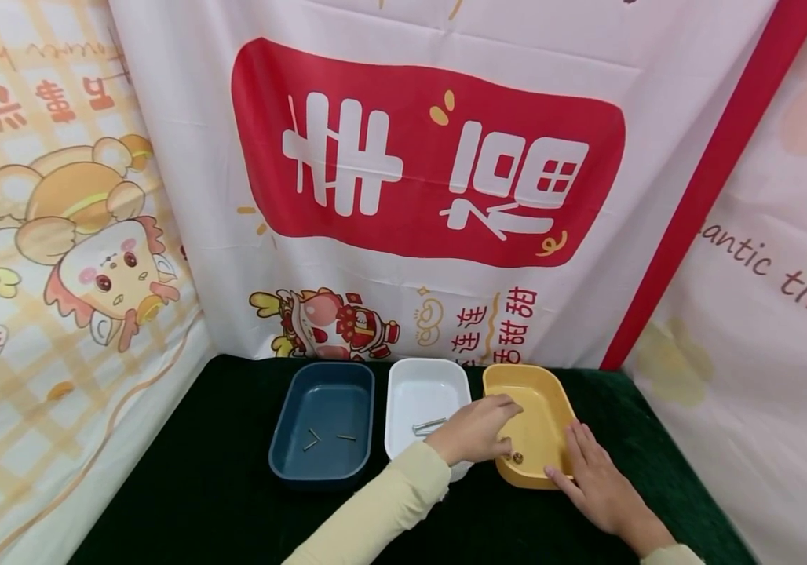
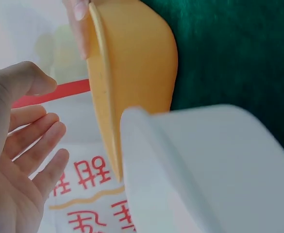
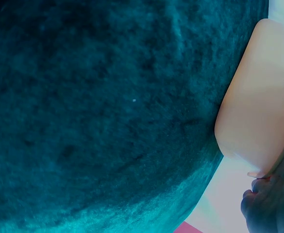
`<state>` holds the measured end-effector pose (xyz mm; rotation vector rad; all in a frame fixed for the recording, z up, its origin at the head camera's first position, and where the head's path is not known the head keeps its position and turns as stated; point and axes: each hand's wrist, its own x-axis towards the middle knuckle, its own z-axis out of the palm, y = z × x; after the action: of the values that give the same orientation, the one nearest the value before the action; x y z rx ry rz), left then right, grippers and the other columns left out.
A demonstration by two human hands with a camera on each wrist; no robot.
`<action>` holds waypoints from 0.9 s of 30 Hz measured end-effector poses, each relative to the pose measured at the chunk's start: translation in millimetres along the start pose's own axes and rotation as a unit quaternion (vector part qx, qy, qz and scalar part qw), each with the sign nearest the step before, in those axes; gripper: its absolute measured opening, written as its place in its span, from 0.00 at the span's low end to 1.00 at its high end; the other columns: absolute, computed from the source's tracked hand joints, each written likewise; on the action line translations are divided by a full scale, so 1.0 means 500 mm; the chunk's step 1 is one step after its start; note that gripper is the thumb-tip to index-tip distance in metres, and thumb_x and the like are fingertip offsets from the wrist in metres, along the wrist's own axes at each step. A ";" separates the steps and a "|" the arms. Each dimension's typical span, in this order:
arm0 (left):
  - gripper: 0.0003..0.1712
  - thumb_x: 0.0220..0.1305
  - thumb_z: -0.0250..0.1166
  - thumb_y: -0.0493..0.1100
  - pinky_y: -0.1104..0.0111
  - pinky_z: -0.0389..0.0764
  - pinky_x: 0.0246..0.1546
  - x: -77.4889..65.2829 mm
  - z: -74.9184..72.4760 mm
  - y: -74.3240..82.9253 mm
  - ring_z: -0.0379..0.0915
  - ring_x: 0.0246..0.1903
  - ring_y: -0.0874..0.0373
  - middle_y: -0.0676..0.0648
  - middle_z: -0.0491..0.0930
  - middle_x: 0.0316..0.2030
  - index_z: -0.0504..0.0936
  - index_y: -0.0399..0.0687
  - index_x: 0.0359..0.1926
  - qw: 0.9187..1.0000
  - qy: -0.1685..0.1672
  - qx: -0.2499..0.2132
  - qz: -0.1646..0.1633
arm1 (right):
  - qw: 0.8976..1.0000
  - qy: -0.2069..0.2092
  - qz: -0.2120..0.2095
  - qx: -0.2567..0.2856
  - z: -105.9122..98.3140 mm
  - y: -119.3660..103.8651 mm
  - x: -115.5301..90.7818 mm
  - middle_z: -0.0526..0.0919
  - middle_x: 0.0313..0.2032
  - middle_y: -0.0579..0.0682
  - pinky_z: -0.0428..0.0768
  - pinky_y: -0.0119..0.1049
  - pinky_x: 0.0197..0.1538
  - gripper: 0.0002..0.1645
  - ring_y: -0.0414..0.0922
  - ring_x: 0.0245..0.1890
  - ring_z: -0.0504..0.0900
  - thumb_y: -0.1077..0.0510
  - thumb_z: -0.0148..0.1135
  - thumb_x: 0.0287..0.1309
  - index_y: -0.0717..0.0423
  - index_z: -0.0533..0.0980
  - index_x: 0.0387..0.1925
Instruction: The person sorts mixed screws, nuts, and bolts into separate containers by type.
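Note:
My left hand [image 1: 477, 430] hovers over the left side of the yellow tray [image 1: 534, 408], reaching across the white tray [image 1: 428, 377]. In the left wrist view its fingers [image 2: 42, 141] are loosely bent, with nothing in the palm. Two small brass-coloured pieces, like nuts [image 1: 518, 458], lie at the yellow tray's near end, close under that hand. My right hand [image 1: 604, 486] rests against the tray's right wall, fingers straight along it and thumb near the front corner. Silver screws [image 1: 430, 426] lie in the white tray, partly hidden by my left hand.
To the left stands a dark blue tray [image 1: 322, 463] with a few thin brass-coloured screws [image 1: 346, 437] in it. All three trays sit side by side on a dark green cloth [image 1: 191, 486]. Behind them hangs a printed white curtain [image 1: 199, 196].

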<state>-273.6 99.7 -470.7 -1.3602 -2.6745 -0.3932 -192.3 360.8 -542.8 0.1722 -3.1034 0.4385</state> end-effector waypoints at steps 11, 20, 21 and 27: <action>0.35 0.69 0.69 0.48 0.67 0.79 0.68 -0.067 -0.067 -0.043 0.76 0.66 0.57 0.49 0.76 0.70 0.72 0.48 0.75 0.999 0.013 0.025 0.015 | 1.000 -0.011 0.012 -0.006 -0.001 0.000 0.003 0.45 0.84 0.66 0.54 0.73 0.78 0.62 0.69 0.82 0.46 0.22 0.45 0.72 0.63 0.45 0.84; 0.38 0.70 0.68 0.48 0.63 0.74 0.74 -0.144 -0.117 -0.056 0.72 0.72 0.56 0.48 0.73 0.74 0.69 0.46 0.77 0.999 0.000 0.042 0.019 | 1.000 -0.022 0.011 -0.004 -0.003 0.001 0.009 0.44 0.84 0.65 0.54 0.73 0.78 0.63 0.69 0.83 0.46 0.21 0.44 0.72 0.63 0.44 0.84; 0.38 0.71 0.68 0.49 0.63 0.73 0.75 -0.155 -0.122 -0.058 0.72 0.72 0.56 0.48 0.73 0.75 0.68 0.46 0.78 0.999 -0.003 0.046 0.017 | 1.000 -0.023 0.011 -0.004 -0.003 0.001 0.010 0.44 0.84 0.65 0.54 0.73 0.78 0.63 0.69 0.83 0.45 0.21 0.44 0.72 0.63 0.44 0.84; 0.42 0.73 0.67 0.54 0.60 0.72 0.76 -0.224 -0.158 -0.075 0.68 0.75 0.56 0.50 0.68 0.78 0.63 0.49 0.81 0.998 -0.031 0.053 -0.024 | 0.999 -0.036 0.019 -0.004 -0.009 0.003 0.006 0.43 0.85 0.64 0.54 0.73 0.79 0.64 0.69 0.83 0.45 0.20 0.45 0.70 0.61 0.43 0.85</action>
<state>-238.8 -30.3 -426.0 -1.3008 -2.7399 -0.2130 -195.5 362.9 -538.8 0.1326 -3.1827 0.4300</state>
